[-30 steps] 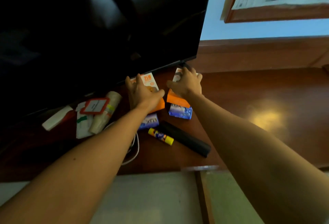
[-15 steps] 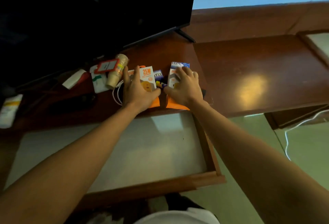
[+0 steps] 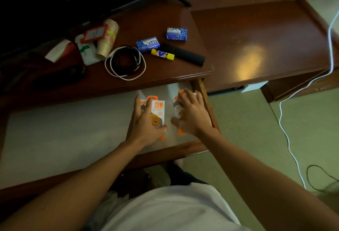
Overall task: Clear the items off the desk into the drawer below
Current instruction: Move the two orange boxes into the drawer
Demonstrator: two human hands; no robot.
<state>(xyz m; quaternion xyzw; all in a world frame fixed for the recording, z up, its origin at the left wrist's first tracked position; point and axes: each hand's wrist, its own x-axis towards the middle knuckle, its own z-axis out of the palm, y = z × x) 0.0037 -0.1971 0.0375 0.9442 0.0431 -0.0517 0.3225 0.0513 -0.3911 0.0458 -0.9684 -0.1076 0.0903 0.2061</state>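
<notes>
1. Your left hand (image 3: 145, 122) lies on the 25W charger box (image 3: 158, 110), fingers spread and nearly straight, thumb along its near end, seemingly setting it flat on the drawer (image 3: 73, 129) floor.
2. Your right hand (image 3: 192, 113) covers a second orange box (image 3: 178, 111) by the drawer's right wall, fingers spread flat too.
3. Laid side by side, the boxes leave the drawer's left part free.
4. Two soap bars (image 3: 147, 44), a glue stick (image 3: 162, 54), a coiled cable (image 3: 125, 62) and paper cups (image 3: 108, 40) still wait on the table (image 3: 165, 76).
</notes>
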